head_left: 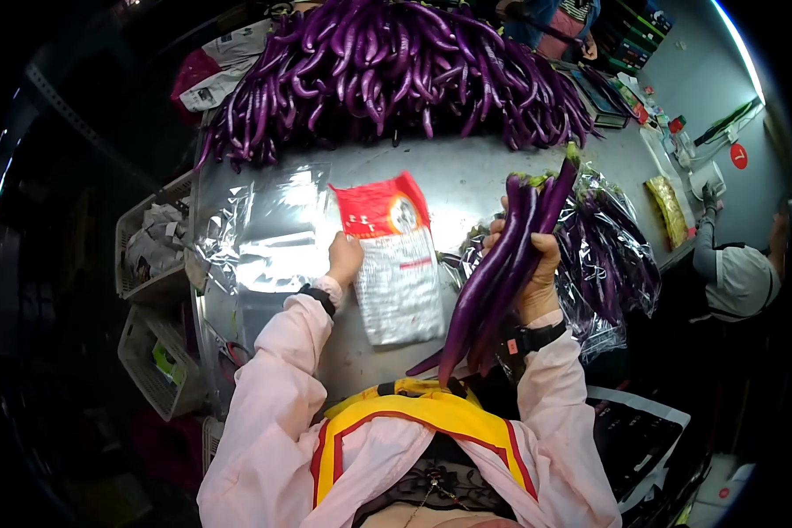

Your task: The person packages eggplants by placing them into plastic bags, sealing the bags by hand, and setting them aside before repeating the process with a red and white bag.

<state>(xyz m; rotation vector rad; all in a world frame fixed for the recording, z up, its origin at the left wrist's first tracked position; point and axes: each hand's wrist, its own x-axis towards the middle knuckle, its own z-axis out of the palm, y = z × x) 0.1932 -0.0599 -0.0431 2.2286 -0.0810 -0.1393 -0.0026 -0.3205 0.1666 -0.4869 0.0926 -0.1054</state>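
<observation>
My left hand [347, 258] pinches the left edge of a flat plastic bag [400, 286], red at the top and whitish with print below, held over the metal table [326, 374]. My right hand [541, 275] is wrapped round a bunch of long purple eggplants [500, 268], their green stems up and their tips slanting down to the left. Just right of that hand lie bagged eggplants [603, 251] in clear, shiny film. A stack of clear plastic bags [282, 220] lies left of my left hand.
A large heap of eggplants [396, 70] covers the table's far side. Light plastic crates [154, 365] stand along the left edge, near scissors [229, 348]. Another person [739, 277] is at the right, and a further person [559, 26] stands behind the heap.
</observation>
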